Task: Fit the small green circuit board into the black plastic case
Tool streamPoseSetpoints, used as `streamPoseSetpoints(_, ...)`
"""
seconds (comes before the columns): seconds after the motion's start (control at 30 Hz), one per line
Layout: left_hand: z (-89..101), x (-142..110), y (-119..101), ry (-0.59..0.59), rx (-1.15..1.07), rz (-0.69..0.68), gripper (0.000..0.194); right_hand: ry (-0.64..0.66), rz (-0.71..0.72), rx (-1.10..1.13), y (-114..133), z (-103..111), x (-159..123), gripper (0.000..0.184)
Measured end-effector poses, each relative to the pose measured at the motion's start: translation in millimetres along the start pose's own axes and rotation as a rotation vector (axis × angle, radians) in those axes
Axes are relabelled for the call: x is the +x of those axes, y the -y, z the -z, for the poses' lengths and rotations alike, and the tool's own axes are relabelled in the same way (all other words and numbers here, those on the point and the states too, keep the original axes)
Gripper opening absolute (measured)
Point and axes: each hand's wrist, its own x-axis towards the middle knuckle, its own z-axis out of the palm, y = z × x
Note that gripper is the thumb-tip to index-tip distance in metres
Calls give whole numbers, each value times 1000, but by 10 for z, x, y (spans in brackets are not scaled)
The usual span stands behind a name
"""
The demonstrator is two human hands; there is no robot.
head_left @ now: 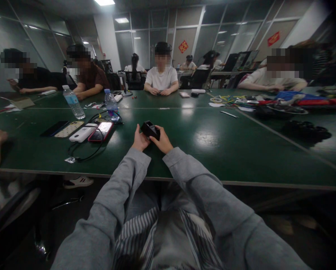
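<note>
The broad table with a glossy dark-green top (218, 157) lies under the work, so forearms in loose grey fabric sleeves (114, 195) would do best to settle on it for steadiness. A clear plastic bottle with a blue cap (111, 107) stands off to the left, and elbows kept in should avoid it. The left hand (140, 140) and right hand (164, 140) are close together above the tabletop: the right grips with thumb and fingers, while the left supports from its own side; how firmly its fingers close underneath cannot be told. A flat phone with a red edge and lit screen (100, 132) lies left of them. Between the hands, tilted, is a small boxy black object (148, 128); even, light pressure from both sides probably suits it, with fingertips off its shiny grey patch.
</note>
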Motion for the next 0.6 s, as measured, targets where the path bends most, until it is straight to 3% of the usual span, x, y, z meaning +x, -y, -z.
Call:
streamPoseSetpoints(0.23, -8, -6, -1, 51, -58, -5, 60, -40, 12, -6, 26, 12, -10, 58)
streamPoseSetpoints(0.4, -55, -38, -7, 92, -38, -7, 58, 62, 21, -14, -84, -28, -8, 68)
streamPoseSetpoints(0.6, -112, -54, 0, 57, 26, -44, 43, 118, 42, 44, -110, -42, -10, 74)
